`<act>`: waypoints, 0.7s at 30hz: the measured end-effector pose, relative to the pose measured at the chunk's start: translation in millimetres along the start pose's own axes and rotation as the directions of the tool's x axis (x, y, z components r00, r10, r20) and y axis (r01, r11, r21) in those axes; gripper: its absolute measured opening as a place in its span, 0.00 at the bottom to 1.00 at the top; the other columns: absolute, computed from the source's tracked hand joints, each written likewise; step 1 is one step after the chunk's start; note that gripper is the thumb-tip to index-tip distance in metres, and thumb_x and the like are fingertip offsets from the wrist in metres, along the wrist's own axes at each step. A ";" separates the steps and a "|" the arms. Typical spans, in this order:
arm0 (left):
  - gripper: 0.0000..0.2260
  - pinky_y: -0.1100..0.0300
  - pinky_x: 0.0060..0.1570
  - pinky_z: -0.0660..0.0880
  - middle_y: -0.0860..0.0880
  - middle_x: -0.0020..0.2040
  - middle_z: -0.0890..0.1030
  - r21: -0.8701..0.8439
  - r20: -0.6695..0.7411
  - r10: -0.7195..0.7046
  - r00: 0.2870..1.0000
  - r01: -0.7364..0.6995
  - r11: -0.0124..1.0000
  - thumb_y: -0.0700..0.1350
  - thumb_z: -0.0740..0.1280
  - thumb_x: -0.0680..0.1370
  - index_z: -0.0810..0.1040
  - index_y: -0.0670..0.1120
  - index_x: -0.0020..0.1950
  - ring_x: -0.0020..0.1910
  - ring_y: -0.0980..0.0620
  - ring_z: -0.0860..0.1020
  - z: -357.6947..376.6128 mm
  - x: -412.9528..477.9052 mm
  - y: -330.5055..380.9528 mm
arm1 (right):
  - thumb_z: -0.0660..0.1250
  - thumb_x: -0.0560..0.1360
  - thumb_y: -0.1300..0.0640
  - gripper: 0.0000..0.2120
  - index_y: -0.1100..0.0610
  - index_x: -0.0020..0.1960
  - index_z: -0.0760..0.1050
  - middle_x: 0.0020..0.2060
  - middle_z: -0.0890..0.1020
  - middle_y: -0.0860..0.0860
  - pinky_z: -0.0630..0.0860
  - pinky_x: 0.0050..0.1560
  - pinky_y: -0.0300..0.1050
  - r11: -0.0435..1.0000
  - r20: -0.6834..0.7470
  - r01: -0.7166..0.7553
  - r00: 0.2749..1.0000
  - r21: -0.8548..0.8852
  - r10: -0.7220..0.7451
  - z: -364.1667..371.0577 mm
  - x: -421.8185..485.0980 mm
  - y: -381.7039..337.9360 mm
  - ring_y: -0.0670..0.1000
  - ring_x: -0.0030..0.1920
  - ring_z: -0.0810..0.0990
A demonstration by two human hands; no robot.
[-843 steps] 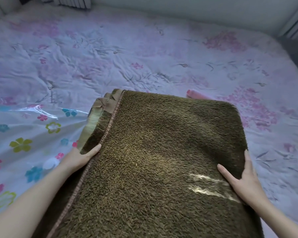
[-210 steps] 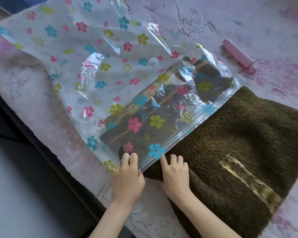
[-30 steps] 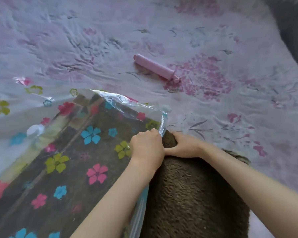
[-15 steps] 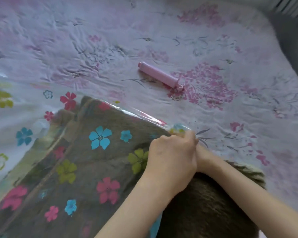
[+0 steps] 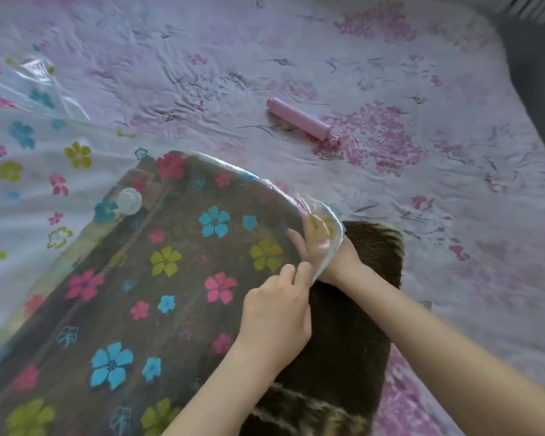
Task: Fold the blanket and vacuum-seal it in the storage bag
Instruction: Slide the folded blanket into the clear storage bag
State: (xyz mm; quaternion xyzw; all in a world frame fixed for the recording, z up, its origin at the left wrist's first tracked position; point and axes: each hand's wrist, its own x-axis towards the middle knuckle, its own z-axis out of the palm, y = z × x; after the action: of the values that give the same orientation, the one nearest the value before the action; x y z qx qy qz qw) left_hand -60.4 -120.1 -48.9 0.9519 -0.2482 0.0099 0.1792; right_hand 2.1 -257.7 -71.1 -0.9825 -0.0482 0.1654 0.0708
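I work on a bed in a home bedroom: a wrinkled bedsheet point(image 5: 390, 190) printed with pink flowers covers the mattress under my arms and fills nearly the whole view. A dark gap point(image 5: 535, 99) runs past the mattress edge at the upper right, where the bed ends.

I see both my bare forearms reaching in from the lower right, crossing close together. My left hand point(image 5: 277, 313) has its fingers curled, thumb and forefinger pinching the bag's mouth edge. My right hand point(image 5: 320, 243) lies just beyond it, pushed inside the bag opening up to the wrist, fingers extended and pointing left under the plastic. The two hands are almost touching
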 end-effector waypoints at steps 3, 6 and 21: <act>0.14 0.64 0.23 0.57 0.53 0.38 0.70 0.055 0.075 -0.131 0.988 0.127 0.990 0.43 0.70 0.67 0.71 0.48 0.49 0.33 0.53 0.75 -4.6 -50.4 -7.2 | 0.47 0.82 0.47 0.29 0.61 0.77 0.48 0.76 0.55 0.61 0.45 0.75 0.54 0.991 -0.176 -0.087 0.982 -0.099 0.068 9.0 -41.6 -12.1 0.59 0.77 0.51; 0.17 0.63 0.21 0.58 0.51 0.36 0.71 0.108 0.109 -0.263 0.959 0.252 0.962 0.39 0.74 0.62 0.74 0.46 0.47 0.31 0.51 0.75 -6.9 -110.9 -14.5 | 0.41 0.79 0.47 0.30 0.61 0.77 0.53 0.76 0.58 0.58 0.45 0.74 0.57 0.997 -0.188 -0.081 0.979 -0.007 0.078 30.4 -90.4 -24.9 0.58 0.77 0.52; 0.28 0.48 0.32 0.75 0.39 0.53 0.71 0.217 -0.161 -0.728 0.666 0.744 0.632 0.33 0.74 0.61 0.70 0.39 0.60 0.45 0.37 0.74 -10.2 -307.2 2.9 | 0.63 0.72 0.36 0.42 0.62 0.75 0.55 0.75 0.52 0.63 0.61 0.64 0.72 0.904 -0.168 -0.149 0.958 0.400 0.232 126.5 -257.3 -97.5 0.62 0.75 0.56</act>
State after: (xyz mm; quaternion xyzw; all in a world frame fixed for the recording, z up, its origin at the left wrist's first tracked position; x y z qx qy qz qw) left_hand -330.4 25.1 -71.5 0.9843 0.1705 -0.0034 0.0463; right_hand -288.9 -176.5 -92.4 -0.9615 0.0898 0.0724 0.2494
